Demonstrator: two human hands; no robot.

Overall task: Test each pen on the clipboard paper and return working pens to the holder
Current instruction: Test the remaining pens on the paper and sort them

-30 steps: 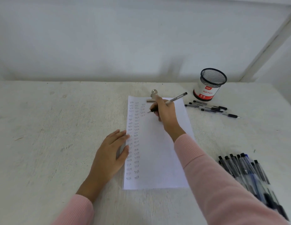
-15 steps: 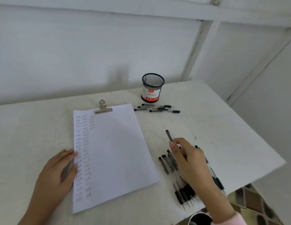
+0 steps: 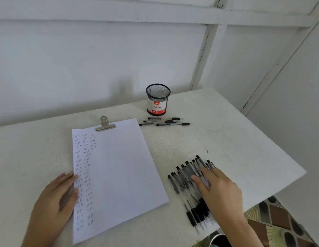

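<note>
White paper [image 3: 119,175] lies under a metal clip [image 3: 105,124], with columns of small pen marks down its left side. My left hand [image 3: 55,202] rests flat on the paper's left edge, fingers straight. To the right of the paper lies a pile of black-tipped pens [image 3: 185,177]. My right hand [image 3: 219,189] lies over that pile with its fingers stretched out on the pens; no pen is plainly gripped. The black mesh pen holder [image 3: 157,98] with a red label stands upright at the back. I see no pens sticking out of it.
Several loose pens [image 3: 164,122] lie on the white table [image 3: 226,139] just in front of the holder. The table's right edge runs diagonally close to the pile. A metal cup rim [image 3: 219,239] and patterned cloth [image 3: 279,220] show below the front edge.
My right hand left the top of the paper, carried the pen to the pile on the right and now lies flat over it. The view swung right. My left hand stayed put.
</note>
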